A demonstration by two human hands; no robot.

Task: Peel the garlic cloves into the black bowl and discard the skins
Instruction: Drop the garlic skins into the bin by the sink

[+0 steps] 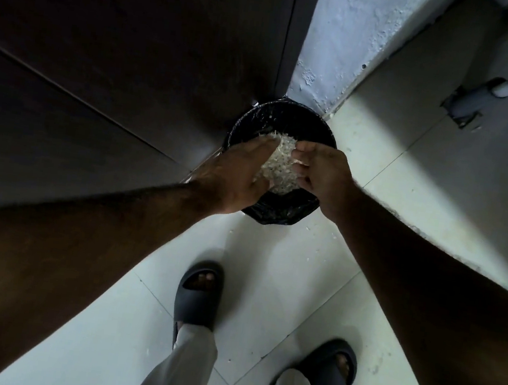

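- Head view, looking straight down: nearest me are my two dark slippers on the pale tiled floor, both toes aimed toward the bin.
- A few pale flecks lie on the tiles just on my side of the bin; they look like stray skins, so I judge a little sweeping up may be left.
- My left hand and right hand meet over the bin, which is lined with a black bag.
- Between my palms sits a pale heap of garlic skins, directly above the bin's mouth.
- My left fingers lie fairly straight, cupping the heap's side; my right fingers curl in against it and pinch at its edge.
- The heap is a loose clump with no clear point; its long axis runs from my side of the bin toward the far rim, along the gap between my hands.
- I judge the peeling done and the discarding nearly so: the skins only need letting go.
- No black bowl or cloves show here.
- Beyond the bin stand a dark door and a rough pale wall.
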